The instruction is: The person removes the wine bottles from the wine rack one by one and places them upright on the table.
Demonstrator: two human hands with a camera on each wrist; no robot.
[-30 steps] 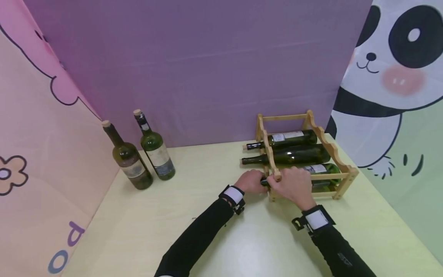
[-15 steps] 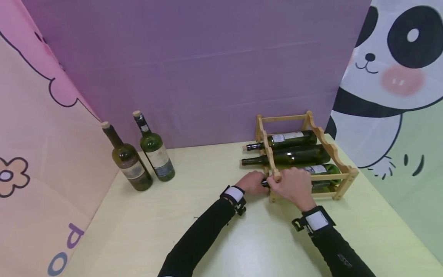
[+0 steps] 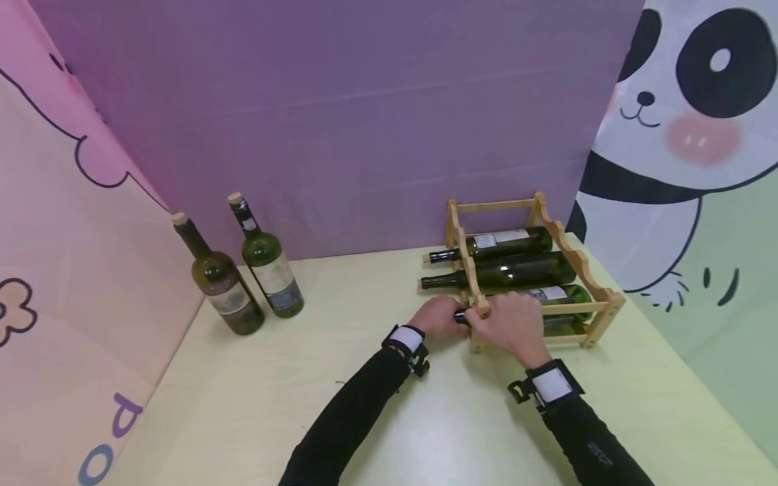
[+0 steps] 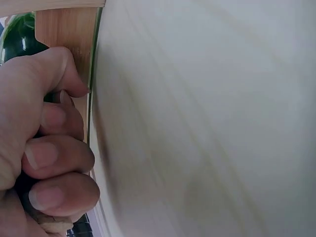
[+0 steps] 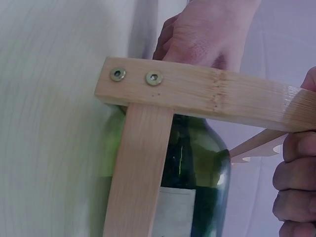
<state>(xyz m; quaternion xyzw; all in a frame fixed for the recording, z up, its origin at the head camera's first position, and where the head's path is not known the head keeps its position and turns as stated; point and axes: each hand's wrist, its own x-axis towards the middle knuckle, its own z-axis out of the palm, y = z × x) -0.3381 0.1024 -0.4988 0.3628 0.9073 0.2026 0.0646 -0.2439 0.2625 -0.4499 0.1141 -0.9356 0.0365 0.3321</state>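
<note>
My left hand (image 3: pixel 439 317) is at the neck end of the wooden wine rack (image 3: pixel 602 297). Its fingers curl round the dark neck of a green wine bottle (image 5: pixel 207 153) in the lower tier, mostly hidden by the hand and frame. A cork (image 4: pixel 55 224) shows under the little finger in the left wrist view. My right hand (image 3: pixel 512 324) grips the rack's near top corner, fingers wrapped over the wood. Between the hands a dark neck (image 3: pixel 460 316) sticks out, apparently that of the nearest upper bottle (image 3: pixel 574 300). Two more bottles lie in the upper tier behind.
Two corked bottles stand upright at the back left, one brownish (image 3: pixel 227 290) and one with a pale label (image 3: pixel 272 273). A purple backdrop (image 3: pixel 365 135) rises behind the light wooden table (image 3: pixel 243 405). Printed panels stand at left and right.
</note>
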